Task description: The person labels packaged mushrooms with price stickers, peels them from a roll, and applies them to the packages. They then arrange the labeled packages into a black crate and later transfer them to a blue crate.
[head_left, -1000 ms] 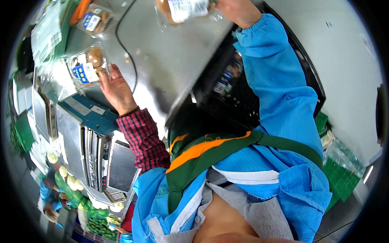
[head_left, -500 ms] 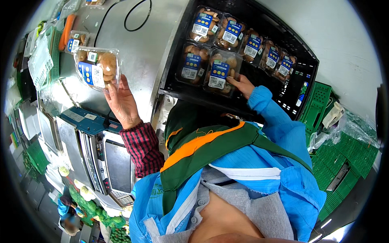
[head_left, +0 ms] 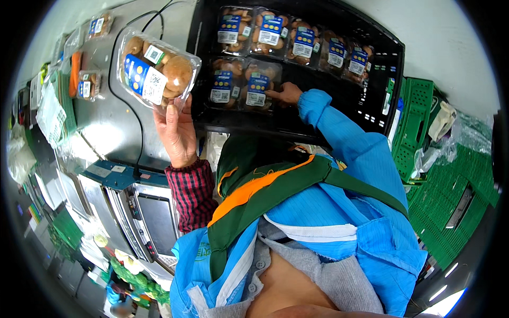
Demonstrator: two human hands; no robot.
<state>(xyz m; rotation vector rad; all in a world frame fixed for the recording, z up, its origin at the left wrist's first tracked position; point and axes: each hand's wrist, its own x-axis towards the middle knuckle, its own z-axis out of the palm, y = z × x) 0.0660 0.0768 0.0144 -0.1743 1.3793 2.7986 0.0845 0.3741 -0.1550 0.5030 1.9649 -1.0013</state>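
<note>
- clear plastic mushroom pack (head_left: pixel 158 68) at upper left of the frame, held up by the left hand (head_left: pixel 177 132), with a blue label with yellow dots plus a white sticker
- seven same-looking packs (head_left: pixel 289 38) in the black crate (head_left: pixel 382 79) at top centre, each with a blue-and-white label; right hand (head_left: pixel 286 93) touches one in the lower row (head_left: pixel 258 85)
- two more packs (head_left: pixel 89 84) on the steel counter, far upper left
- dark screen (head_left: pixel 158 222) in a grey machine, lower left
</note>
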